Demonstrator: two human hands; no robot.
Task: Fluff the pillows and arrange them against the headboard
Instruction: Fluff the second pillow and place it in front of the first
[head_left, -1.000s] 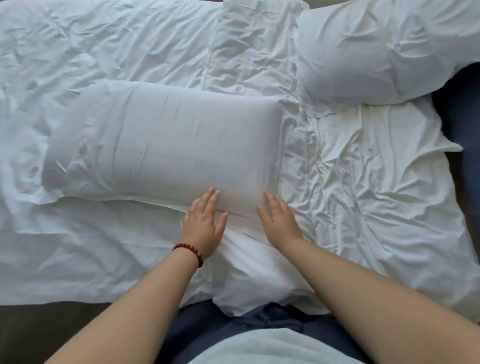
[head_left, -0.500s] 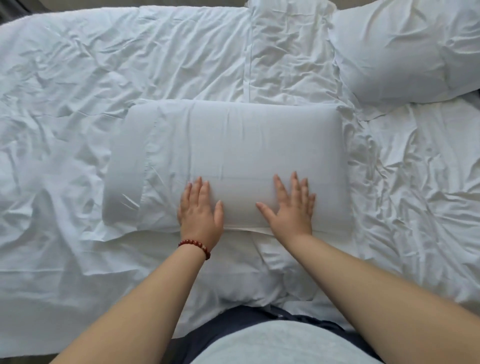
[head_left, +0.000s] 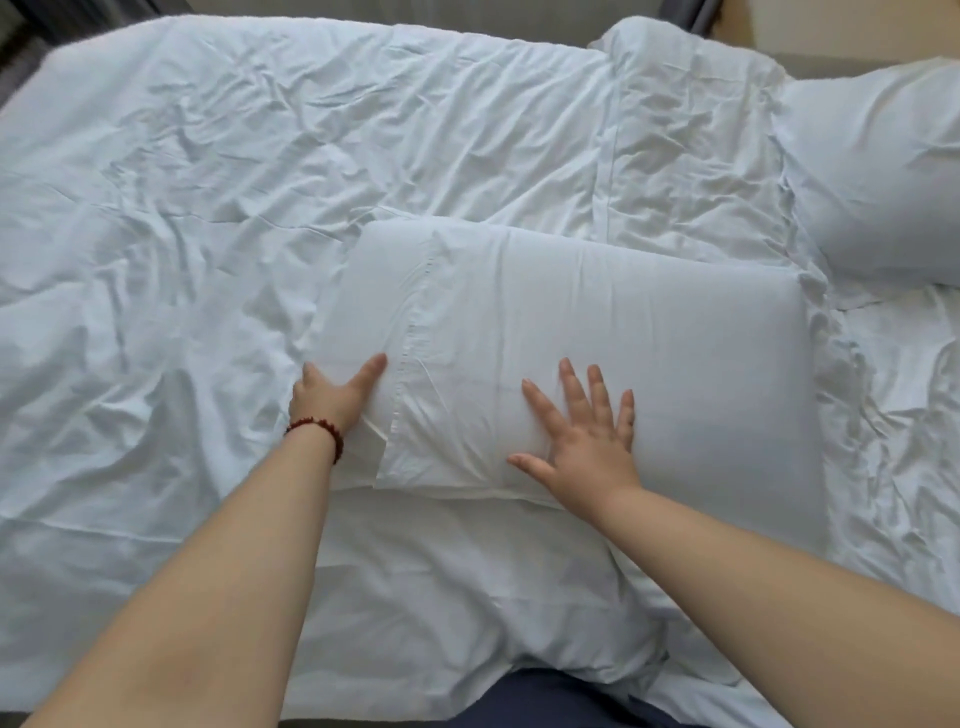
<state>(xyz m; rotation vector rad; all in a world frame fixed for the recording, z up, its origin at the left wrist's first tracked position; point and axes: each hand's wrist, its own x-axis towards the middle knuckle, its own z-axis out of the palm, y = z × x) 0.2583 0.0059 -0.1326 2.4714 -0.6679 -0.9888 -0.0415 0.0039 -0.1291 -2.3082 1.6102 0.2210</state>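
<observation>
My left hand (head_left: 335, 395) cups the left end of the near pillow (head_left: 597, 332), thumb on top, fingers curled round its side; my right hand (head_left: 587, 431) lies flat and spread on top. The pillow sits mid-sheet (head_left: 182, 208). To plump it evenly I'd squeeze from both ends; there's free room leftward, while the second pillow (head_left: 872, 171) crowds the far right corner.

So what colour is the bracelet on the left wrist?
The bracelet is dark red beads, clearest in the head view.
</observation>
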